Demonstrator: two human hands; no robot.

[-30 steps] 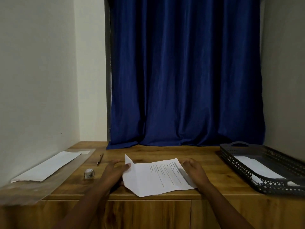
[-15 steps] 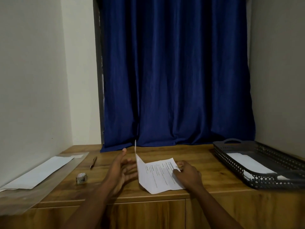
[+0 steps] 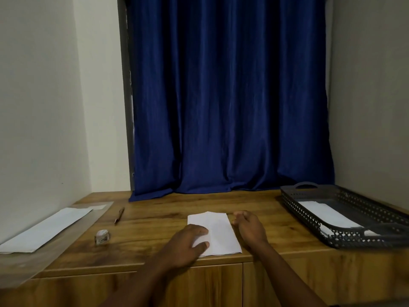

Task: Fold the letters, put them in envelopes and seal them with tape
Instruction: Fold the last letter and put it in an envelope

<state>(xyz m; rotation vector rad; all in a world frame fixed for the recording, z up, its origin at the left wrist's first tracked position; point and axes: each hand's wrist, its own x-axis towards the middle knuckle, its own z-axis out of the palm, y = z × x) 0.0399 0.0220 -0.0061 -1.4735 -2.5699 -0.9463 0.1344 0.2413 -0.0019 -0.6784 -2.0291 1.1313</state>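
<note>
Letter (image 3: 218, 234), white and folded over, lies near the front edge of the wooden table (image 3: 155, 220) with a blue curtain (image 3: 228, 96) behind, a black basket (image 3: 309, 220) right, an envelope (image 3: 44, 229), pen (image 3: 119, 215) and tape (image 3: 102, 235) left, the left hand (image 3: 188, 244) pressing it with flat fingers, the right hand (image 3: 250, 228) beside it, fingers loosely curled.

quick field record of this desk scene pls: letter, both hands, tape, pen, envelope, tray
letter: folded letter lies flat near the front edge of the wooden desk, blank side up
left hand: left hand presses flat on the letter's left part
right hand: right hand beside the letter's right edge, fingers loosely curled, holding nothing
tape: small tape roll to the left of the letter
pen: pen behind the tape
envelope: long white envelope at far left
tray: dark perforated tray at right, with white paper inside
</note>
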